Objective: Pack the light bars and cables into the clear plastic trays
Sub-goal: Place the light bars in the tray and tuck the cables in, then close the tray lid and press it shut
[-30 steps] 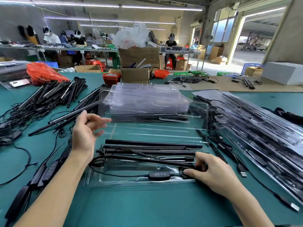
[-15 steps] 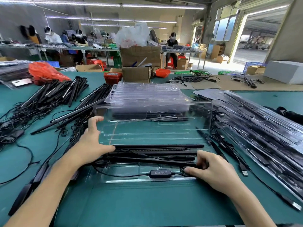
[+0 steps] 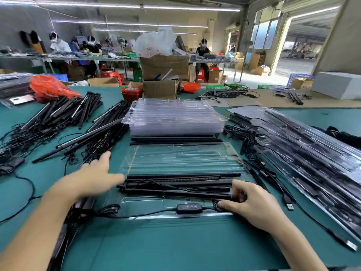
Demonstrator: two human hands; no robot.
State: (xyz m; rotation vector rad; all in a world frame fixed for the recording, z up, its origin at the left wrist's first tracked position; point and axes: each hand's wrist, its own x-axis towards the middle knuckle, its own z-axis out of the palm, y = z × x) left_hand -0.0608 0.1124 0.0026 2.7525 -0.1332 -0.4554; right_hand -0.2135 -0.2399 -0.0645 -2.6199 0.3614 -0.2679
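On a teal-green workbench (image 3: 175, 243) in a busy packing workshop, seen from the worker's own head, an open clear plastic clamshell tray (image 3: 172, 208) lies flat straight ahead, its hinged lid (image 3: 181, 157) folded back and resting on the bench beyond it. Several black light bars (image 3: 181, 184) lie lengthwise across the middle of the tray, a thin black cable (image 3: 109, 210) looping over them and trailing out past the tray's left edge. An inline controller (image 3: 189, 208) with a row of small buttons sits in the front channel. The right hand (image 3: 252, 204) presses down at the tray's front right, fingers curled over a small coil of cable and the bar ends, pinning rather than lifting. The left hand (image 3: 97, 178) hovers open, fingers spread, at the tray's left edge, holding nothing. Behind the tray stands a stack of empty clear trays (image 3: 173, 118); loose bars with tangled leads (image 3: 64, 122) are heaped to the left, and filled, closed trays (image 3: 304, 149) are piled to the right. The step in hand looks like seating the cable in a nearly filled tray. Next, the stray loop on the left likely needs tucking inside, then the lid folding forward and pressing shut without pinching any wire.
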